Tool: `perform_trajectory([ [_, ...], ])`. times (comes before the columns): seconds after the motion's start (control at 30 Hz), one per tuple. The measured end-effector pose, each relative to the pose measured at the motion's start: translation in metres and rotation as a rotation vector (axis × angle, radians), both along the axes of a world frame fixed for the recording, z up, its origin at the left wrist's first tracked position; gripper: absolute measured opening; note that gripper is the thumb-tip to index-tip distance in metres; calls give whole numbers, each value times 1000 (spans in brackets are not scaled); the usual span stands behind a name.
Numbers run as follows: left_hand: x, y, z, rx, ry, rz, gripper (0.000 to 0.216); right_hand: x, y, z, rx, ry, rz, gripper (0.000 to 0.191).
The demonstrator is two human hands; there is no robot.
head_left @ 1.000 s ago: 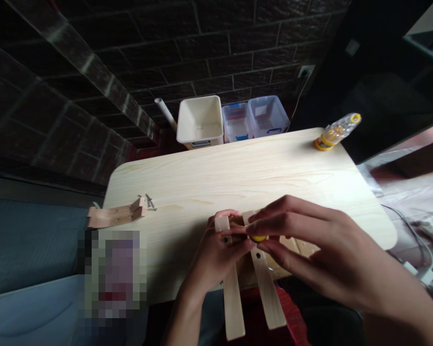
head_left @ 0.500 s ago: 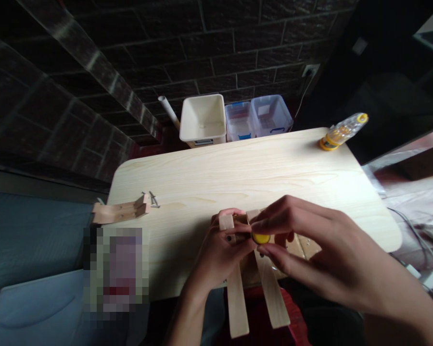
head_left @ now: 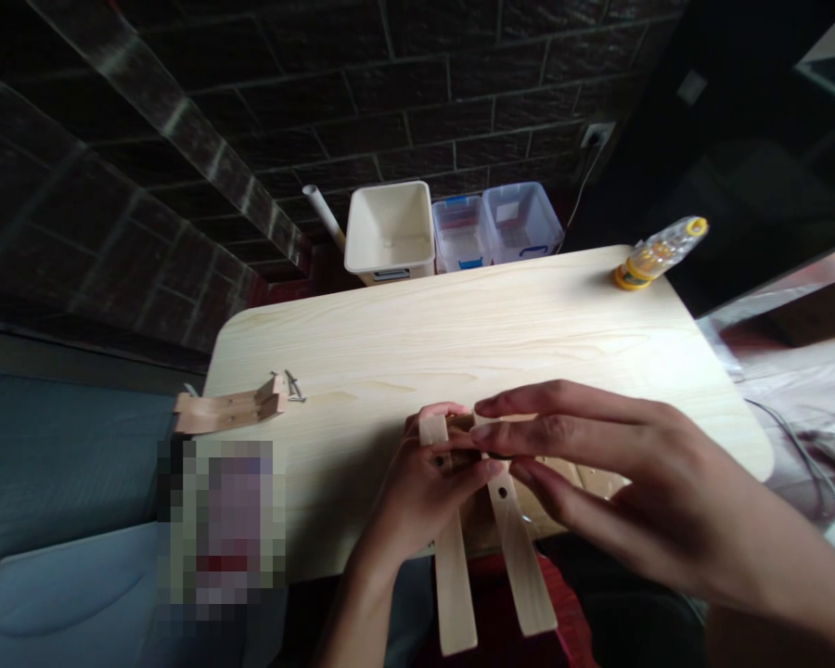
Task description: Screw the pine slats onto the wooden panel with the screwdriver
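My left hand (head_left: 428,482) is closed around a small wooden frame near the front edge of the table. Two pale slats extend from it towards me, a left slat (head_left: 454,584) and a right slat (head_left: 525,575) with a dark hole. A short wooden block end (head_left: 432,430) pokes up between the left fingers. Over the right slat, my right hand (head_left: 584,464) pinches what looks like a screwdriver (head_left: 501,456) from above. Only a dark edge of its round top shows; the fingers hide the rest.
On the table (head_left: 390,334), a curved wooden piece (head_left: 229,411) lies at the left beside several screws (head_left: 293,385). A clear, yellow-capped bottle-shaped container (head_left: 661,252) stands at the far right corner. Beyond the table are a cream bin (head_left: 390,227) and two clear plastic boxes (head_left: 521,223).
My right hand has turned and its fingers have straightened over the screwdriver's yellow top, which showed before and is now covered. My left hand and the slats stay nearly in place.
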State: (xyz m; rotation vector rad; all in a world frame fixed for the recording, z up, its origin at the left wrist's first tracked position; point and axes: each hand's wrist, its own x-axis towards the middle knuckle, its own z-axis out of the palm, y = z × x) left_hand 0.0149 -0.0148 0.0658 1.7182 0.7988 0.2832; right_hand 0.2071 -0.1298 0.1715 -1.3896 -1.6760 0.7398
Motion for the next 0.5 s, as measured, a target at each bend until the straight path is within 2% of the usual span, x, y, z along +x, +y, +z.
perform_trajectory([
  [0.07, 1, -1, 0, -10, -17, 12, 15, 2, -1, 0, 8, -3, -5, 37],
  [0.27, 0, -1, 3, -46, 14, 26, 18, 0, 0, 1, -14, -5, -46, 21],
  [0.37, -1, 0, 4, -51, 27, 6, 17, 0, -2, 2, -22, -13, 9, 29],
  [0.5, 0, 0, 4, -93, 32, 17, 18, 1, -2, 1, -13, 3, -4, 32],
])
